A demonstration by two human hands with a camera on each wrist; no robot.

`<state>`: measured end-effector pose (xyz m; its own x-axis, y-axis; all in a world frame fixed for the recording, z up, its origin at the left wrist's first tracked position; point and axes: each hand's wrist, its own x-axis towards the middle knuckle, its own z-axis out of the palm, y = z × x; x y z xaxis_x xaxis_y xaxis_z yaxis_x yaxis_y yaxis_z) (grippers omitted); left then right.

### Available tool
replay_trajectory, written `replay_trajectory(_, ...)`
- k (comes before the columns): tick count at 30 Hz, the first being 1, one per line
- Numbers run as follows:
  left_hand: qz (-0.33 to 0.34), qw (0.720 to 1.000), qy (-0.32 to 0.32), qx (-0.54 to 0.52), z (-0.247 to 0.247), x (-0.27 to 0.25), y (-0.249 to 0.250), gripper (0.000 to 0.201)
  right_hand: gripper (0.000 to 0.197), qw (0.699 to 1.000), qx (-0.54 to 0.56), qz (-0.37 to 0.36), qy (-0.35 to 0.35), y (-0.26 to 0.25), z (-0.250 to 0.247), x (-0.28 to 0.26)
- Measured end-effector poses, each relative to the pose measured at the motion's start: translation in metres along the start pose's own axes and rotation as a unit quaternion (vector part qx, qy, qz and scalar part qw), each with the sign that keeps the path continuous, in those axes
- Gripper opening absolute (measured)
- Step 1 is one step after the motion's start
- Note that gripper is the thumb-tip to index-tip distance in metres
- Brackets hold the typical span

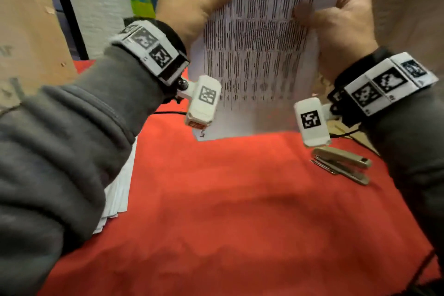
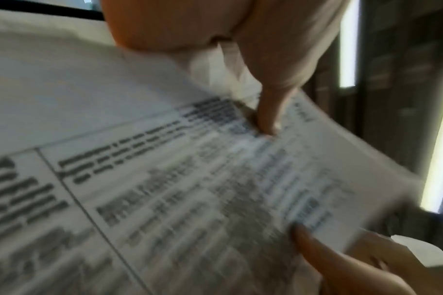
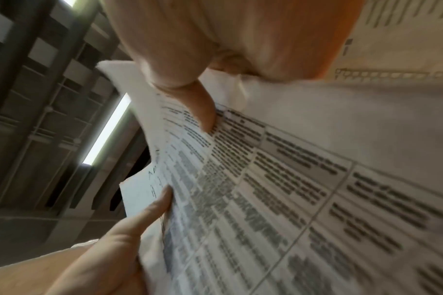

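Note:
I hold a bundle of printed sheets [image 1: 257, 50] upright above the red-covered table [image 1: 228, 211]. The sheets carry dense tables of text. My left hand [image 1: 192, 7] grips the bundle's left edge, thumb [image 2: 268, 111] lying across the front page. My right hand [image 1: 336, 21] grips the right edge with its thumb [image 3: 200, 107] on the front and its fingers behind. The left wrist view is blurred and shows the sheets [image 2: 190, 189] with the right hand [image 2: 354, 265] at their far side. In the right wrist view the sheets [image 3: 266, 199] fan a little at the edge near my left hand [image 3: 109, 249].
A beige stapler [image 1: 341, 166] lies on the red cloth at the right, under my right wrist. A fanned stack of white papers [image 1: 117, 190] sits at the table's left edge, partly under my left sleeve. Brown cardboard [image 1: 28, 19] and a white wall stand behind.

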<state>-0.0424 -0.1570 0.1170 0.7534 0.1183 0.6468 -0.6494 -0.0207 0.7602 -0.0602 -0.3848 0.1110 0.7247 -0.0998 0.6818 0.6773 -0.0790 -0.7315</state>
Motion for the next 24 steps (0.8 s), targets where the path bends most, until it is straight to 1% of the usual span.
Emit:
replay_trajectory(1, 0.019, 0.999, 0.030, 0.039, 0.003, 0.002, 0.002, 0.033, 0.025, 1.000, 0.010, 0.000, 0.007, -0.001, 0.003, -0.001)
replay_trajectory(2, 0.054, 0.993, 0.066, 0.075, 0.006, 0.000, 0.007, 0.038, 0.027, 1.000, 0.019, 0.000, 0.016, -0.002, 0.007, 0.000)
replay_trajectory(3, 0.067, 0.987, 0.093, 0.109, 0.008, -0.001, 0.009, 0.045, 0.030, 0.999, 0.025, -0.001, 0.022, -0.004, 0.010, 0.002)
replay_trajectory(5, 0.073, 0.984, 0.108, 0.122, 0.008, 0.003, 0.006, 0.045, 0.031, 0.999, 0.040, -0.004, 0.036, -0.009, 0.014, 0.006)
replay_trajectory(7, 0.065, 0.987, 0.097, 0.109, 0.007, 0.002, 0.004, 0.040, 0.025, 0.997, 0.066, 0.000, 0.037, -0.008, 0.016, 0.008)
replay_trajectory(9, 0.041, 0.992, 0.092, 0.079, 0.004, -0.003, 0.000, 0.035, 0.026, 0.997, 0.075, 0.021, 0.025, 0.002, 0.015, 0.002)
replay_trajectory(12, -0.047, 0.997, 0.066, 0.014, 0.001, -0.024, -0.033, 0.026, 0.031, 0.993, 0.047, 0.111, 0.000, 0.042, 0.012, -0.026)
replay_trajectory(14, -0.102, 0.994, 0.041, 0.004, -0.004, -0.045, -0.060, 0.032, 0.028, 0.988, 0.017, 0.157, 0.007, 0.064, 0.014, -0.044)
replay_trajectory(16, -0.134, 0.990, 0.041, 0.000, -0.008, -0.049, -0.076, 0.037, 0.025, 0.984, 0.015, 0.174, 0.025, 0.073, 0.016, -0.048)
replay_trajectory(18, -0.133, 0.990, 0.039, -0.005, -0.010, -0.044, -0.075, 0.041, 0.025, 0.982, 0.027, 0.185, 0.015, 0.070, 0.016, -0.044)
replay_trajectory(20, -0.106, 0.994, 0.032, 0.005, -0.008, -0.039, -0.063, 0.035, 0.028, 0.980, 0.034, 0.194, 0.001, 0.066, 0.014, -0.038)
replay_trajectory(22, -0.080, 0.995, 0.015, 0.048, -0.008, -0.031, -0.053, 0.023, 0.031, 0.977, 0.049, 0.206, -0.001, 0.057, 0.012, -0.034)
replay_trajectory(23, -0.076, 0.994, 0.003, 0.081, -0.009, -0.026, -0.048, 0.022, 0.032, 0.973, 0.071, 0.220, -0.008, 0.053, 0.012, -0.034)
replay_trajectory(24, -0.078, 0.990, -0.014, 0.116, -0.011, -0.022, -0.042, 0.027, 0.033, 0.965, 0.099, 0.244, -0.020, 0.050, 0.010, -0.034)
